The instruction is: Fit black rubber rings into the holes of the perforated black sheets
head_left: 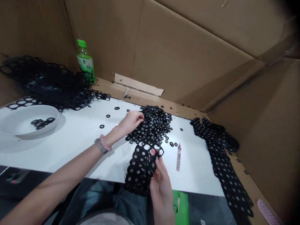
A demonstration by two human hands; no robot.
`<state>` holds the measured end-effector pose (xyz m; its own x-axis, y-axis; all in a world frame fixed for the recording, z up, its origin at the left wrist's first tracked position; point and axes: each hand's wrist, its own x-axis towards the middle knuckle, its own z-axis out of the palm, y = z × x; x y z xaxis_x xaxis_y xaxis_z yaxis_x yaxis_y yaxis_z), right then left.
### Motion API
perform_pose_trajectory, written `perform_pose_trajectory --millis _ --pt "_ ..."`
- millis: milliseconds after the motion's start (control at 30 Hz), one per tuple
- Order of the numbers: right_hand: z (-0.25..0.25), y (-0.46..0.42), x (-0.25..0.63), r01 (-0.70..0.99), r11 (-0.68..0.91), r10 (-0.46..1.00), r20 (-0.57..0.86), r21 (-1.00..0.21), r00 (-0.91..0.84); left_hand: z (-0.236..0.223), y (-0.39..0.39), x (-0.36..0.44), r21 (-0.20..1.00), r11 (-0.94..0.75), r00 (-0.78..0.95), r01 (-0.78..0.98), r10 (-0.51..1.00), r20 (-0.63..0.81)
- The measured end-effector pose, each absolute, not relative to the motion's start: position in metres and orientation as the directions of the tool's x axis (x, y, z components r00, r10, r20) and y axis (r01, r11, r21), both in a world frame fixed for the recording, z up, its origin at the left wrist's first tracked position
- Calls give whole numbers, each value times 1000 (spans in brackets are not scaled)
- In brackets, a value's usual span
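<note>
Right hand (161, 190) pinches black ring mesh (140, 165) near the white bench's (70, 150) front edge; left hand (130, 122), apart from it, lies on a mesh heap (157, 123) at mid-bench, grip unclear. Loose black rings (172, 143) scatter nearby; white bowl (25, 120) holding more rings sits at the left edge

A green-capped plastic bottle (84, 62) shows the character 绿 on its label.
</note>
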<state>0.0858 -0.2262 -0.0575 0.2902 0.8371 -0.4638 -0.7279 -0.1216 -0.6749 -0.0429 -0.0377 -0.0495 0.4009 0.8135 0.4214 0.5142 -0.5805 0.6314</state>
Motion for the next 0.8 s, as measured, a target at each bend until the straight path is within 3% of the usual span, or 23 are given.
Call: perform_pose_trajectory --millis 100,200,267,400,600,800 --pt "-55 -224 87 -755 -101 853 -447 -648 270 -56 -36 -28 593 -614 457 520 787 414" --pt "-53 -225 88 -768 -63 862 -422 -637 280 -45 -66 -25 563 -658 429 501 753 499" --pt "-52 -225 88 -769 -36 872 -396 -638 287 -32 -97 -30 558 -727 441 401 686 578" --pt "-51 -227 84 -743 -12 867 -377 -669 325 -22 -148 -39 594 -772 622 226 584 521" --pt "-56 -231 77 -578 11 855 -291 -816 429 -33 -164 -34 658 -697 561 284 677 475" --pt "-59 -233 82 -367 0 863 -185 -930 470 -34 -165 -34 818 -516 555 253 770 314"
